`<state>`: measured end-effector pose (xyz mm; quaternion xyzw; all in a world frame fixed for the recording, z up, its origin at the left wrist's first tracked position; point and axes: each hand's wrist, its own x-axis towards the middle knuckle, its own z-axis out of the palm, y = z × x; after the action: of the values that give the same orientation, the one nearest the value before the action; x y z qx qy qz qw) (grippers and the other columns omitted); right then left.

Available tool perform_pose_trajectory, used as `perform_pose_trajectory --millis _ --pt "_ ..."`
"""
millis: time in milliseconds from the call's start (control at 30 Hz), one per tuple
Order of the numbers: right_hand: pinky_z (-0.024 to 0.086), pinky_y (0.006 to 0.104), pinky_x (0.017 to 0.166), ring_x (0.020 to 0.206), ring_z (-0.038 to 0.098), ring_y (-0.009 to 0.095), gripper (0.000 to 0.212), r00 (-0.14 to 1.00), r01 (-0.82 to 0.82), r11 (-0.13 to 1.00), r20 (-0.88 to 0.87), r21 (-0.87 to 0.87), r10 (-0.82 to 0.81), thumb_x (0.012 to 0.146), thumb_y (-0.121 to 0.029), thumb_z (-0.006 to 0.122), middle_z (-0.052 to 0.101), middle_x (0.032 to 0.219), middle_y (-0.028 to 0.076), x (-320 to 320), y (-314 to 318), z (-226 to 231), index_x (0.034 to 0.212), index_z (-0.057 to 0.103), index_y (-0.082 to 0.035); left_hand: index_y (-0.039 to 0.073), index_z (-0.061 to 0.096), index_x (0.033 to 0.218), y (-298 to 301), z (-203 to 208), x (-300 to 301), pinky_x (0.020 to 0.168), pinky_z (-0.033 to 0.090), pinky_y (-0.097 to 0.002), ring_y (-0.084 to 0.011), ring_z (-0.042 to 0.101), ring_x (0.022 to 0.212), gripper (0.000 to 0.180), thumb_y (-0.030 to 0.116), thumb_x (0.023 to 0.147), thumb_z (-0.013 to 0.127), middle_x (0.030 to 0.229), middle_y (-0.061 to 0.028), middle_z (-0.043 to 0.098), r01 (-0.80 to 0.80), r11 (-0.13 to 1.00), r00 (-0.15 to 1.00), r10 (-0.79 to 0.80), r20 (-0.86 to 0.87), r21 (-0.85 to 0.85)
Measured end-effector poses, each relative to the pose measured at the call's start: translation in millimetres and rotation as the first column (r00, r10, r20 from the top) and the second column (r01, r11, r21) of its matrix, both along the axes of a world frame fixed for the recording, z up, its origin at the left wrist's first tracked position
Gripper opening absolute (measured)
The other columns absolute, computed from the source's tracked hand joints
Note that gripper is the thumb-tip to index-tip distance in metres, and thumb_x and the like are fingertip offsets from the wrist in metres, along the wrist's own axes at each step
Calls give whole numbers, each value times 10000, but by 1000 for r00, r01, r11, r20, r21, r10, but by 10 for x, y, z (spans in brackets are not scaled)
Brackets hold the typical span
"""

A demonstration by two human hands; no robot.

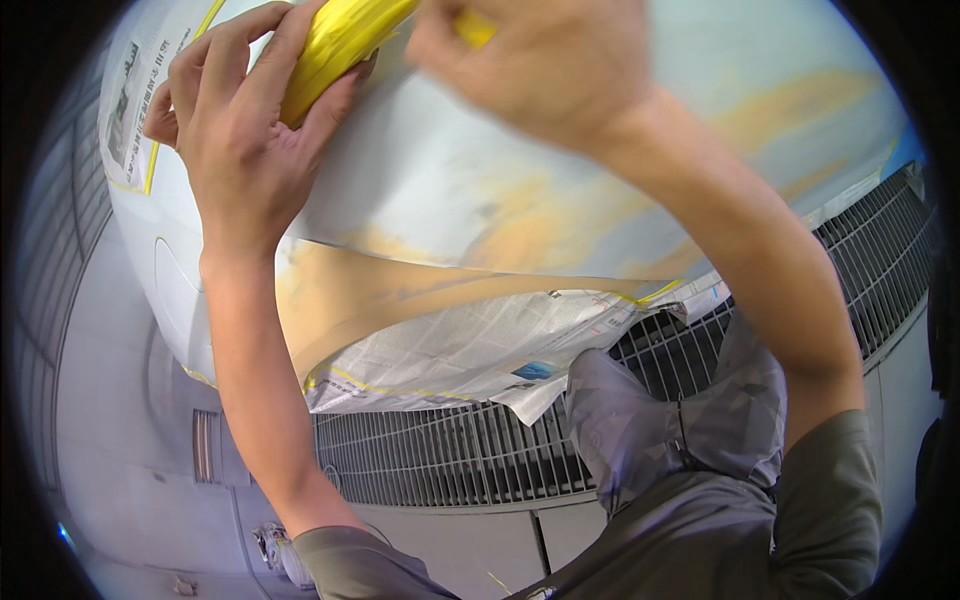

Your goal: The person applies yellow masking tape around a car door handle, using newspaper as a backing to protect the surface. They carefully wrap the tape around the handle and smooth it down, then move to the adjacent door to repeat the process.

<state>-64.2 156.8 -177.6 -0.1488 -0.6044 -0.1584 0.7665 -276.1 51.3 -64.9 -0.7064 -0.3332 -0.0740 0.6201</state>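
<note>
My left hand is curled around a wad of yellow masking tape with ridged, layered folds, at the top left of the view. Close by on the right, my right hand is smeared by motion, its fingers closed around a small yellow piece that looks like the same tape. Both hands are over a pale car body panel with cloudy orange-beige patches. The top of the wad runs out of the picture.
Newspaper masking, edged with yellow tape, covers the opening below the panel. More printed paper is taped at the upper left. A metal floor grating runs underneath. Near the lower left lies a crumpled bundle.
</note>
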Motion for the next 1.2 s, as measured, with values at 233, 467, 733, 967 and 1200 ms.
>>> perform_pose_trajectory --millis 233,467,733,967,1200 --pt "407 315 791 540 503 45 115 963 63 998 262 20 -66 856 10 800 647 662 -41 923 -468 -328 960 795 -37 169 725 1282 153 42 295 1061 332 -419 -223 546 1251 598 363 736 873 1284 22 658 -2 999 996 7 -90 54" --pt "445 365 808 484 497 111 118 951 -63 992 296 -106 92 773 14 787 580 591 -33 896 -570 -651 845 756 -74 239 492 1525 184 3 353 1136 273 -471 -266 414 1361 942 268 675 894 1426 -32 497 -42 999 999 43 -33 21" --pt "474 369 779 511 545 97 178 757 -291 939 557 -182 342 777 -61 812 550 583 -78 1065 -430 -1131 946 771 -95 192 612 1462 -316 307 -162 1077 410 -357 -190 505 1323 972 750 710 872 1356 3 587 -20 990 964 57 -261 142" --pt "523 307 811 600 576 109 334 200 -580 714 781 -393 592 792 -49 720 535 643 -57 786 -387 -705 1116 785 -101 105 739 1165 -943 -56 -199 569 482 -327 -198 634 680 411 46 773 848 910 -36 659 216 966 868 -124 481 -141" --pt "518 339 811 665 613 125 405 -307 -497 502 684 -708 661 802 -100 744 574 714 -37 442 -658 103 1205 782 -100 -11 736 1094 -1225 -703 439 585 543 -296 -199 709 687 258 -30 844 796 915 -109 748 266 963 -322 143 936 -56"
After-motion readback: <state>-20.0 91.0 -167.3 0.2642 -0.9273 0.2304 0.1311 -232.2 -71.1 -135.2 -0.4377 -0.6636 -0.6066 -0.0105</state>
